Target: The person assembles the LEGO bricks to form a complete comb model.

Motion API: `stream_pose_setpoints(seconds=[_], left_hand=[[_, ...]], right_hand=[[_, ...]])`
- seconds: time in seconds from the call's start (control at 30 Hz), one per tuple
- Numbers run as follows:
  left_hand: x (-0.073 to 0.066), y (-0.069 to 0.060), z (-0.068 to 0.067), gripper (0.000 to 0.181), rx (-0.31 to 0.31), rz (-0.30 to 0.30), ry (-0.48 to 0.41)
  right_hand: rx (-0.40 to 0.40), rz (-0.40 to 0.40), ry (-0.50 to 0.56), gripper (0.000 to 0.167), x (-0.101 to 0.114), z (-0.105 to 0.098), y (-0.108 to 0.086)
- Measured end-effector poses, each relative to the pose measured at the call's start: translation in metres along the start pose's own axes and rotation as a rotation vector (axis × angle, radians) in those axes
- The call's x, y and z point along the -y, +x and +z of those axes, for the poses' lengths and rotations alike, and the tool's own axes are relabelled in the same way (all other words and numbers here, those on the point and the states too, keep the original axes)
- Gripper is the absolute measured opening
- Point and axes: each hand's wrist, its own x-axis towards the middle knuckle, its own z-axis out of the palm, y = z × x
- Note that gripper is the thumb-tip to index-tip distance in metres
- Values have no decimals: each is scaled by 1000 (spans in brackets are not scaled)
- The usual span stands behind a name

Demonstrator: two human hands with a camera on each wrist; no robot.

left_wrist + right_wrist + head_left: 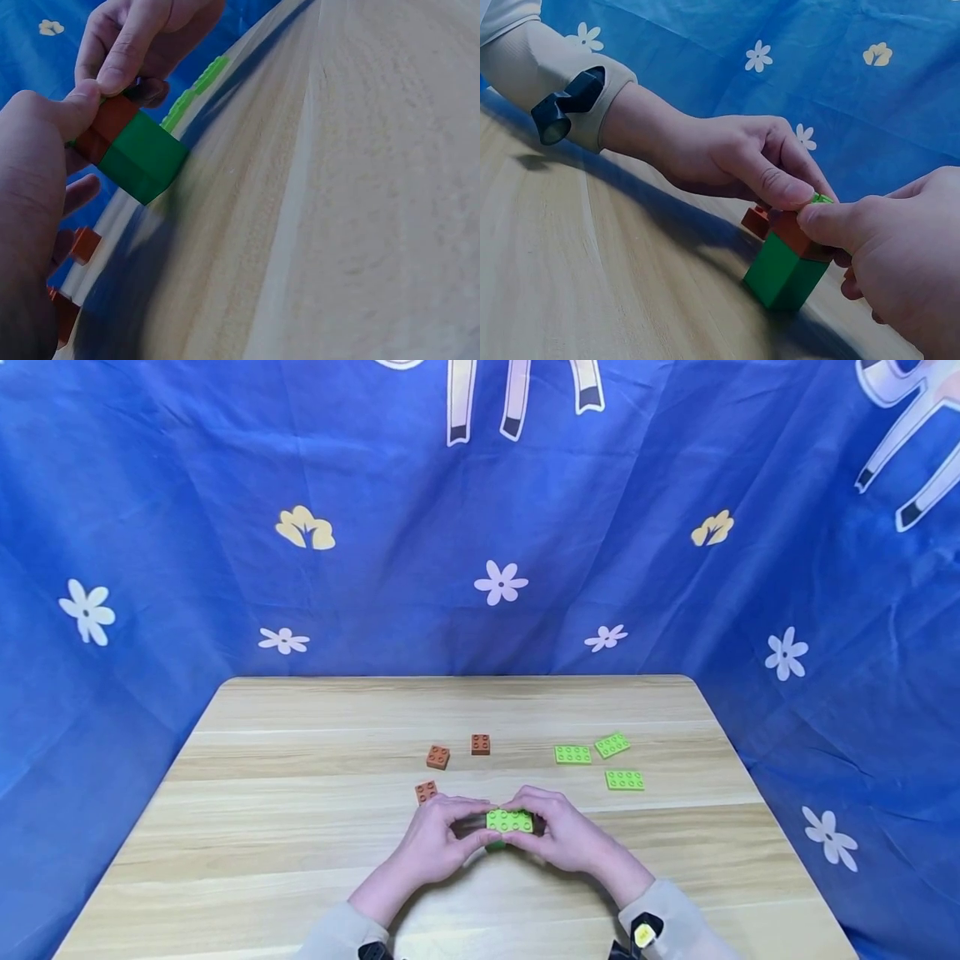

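In the head view a flat light green toy brick (510, 821) with studs on top lies between my two hands. My left hand (438, 842) pinches its left end between thumb and fingers, and my right hand (561, 831) pinches its right end. Under it, in the right wrist view, a brown brick (793, 235) sits on a taller dark green block (784, 274), which stands upright on the table. Fingers hide most of the light green brick in both wrist views, so I cannot tell whether it is fully pressed down.
Three loose brown bricks lie beyond my left hand: one nearest it (425, 791), another brown brick (438, 757) and a third brown brick (481, 744). Farther right are three light green bricks (573, 755) on the wooden table (300, 860). A blue curtain (405, 585) hangs behind.
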Motion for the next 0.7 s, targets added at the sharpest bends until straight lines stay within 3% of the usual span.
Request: stream_pose_setpoints(seconds=[0.33,0.57,0.7], left_hand=[[-2,-2,2,40,-12,-18,27],[-5,1,-3,43,62,-116,-34],[-4,2,-7,44,99,-131,-57]], right_hand=[[17,21,2,32,1,0,-1],[16,25,0,32,1,0,-1],[7,23,-3,33,1,1,0]])
